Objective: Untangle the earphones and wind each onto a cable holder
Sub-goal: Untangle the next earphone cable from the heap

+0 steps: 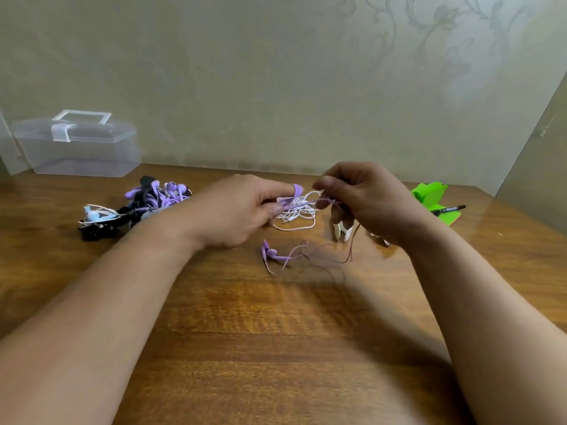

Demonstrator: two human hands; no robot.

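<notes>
- Plainly, the bench (276, 348) shows a job partly done; a clear box (76, 145) stands at its far left.
- A pile of purple, black and blue earphones (138, 204) lies left of the hands; I cannot tell if all are wound.
- The left hand (242, 210) and right hand (365, 200) each have a pinching grip on the purple cable (306, 203) stretched between them, not yet wound.
- The white tangle (297, 214) behind looks untouched.
- The purple earbuds (270, 253) rest on the bench below.

Near half of the table (245, 348): open wood, free for passage. Far half, obstacles left to right: clear box (79, 145), earphone heap (147, 202), white cable tangle (296, 214), purple earphone (270, 253) trailing toward the near side, white holder (342, 232), green paper (431, 197) with pen (448, 209).
</notes>
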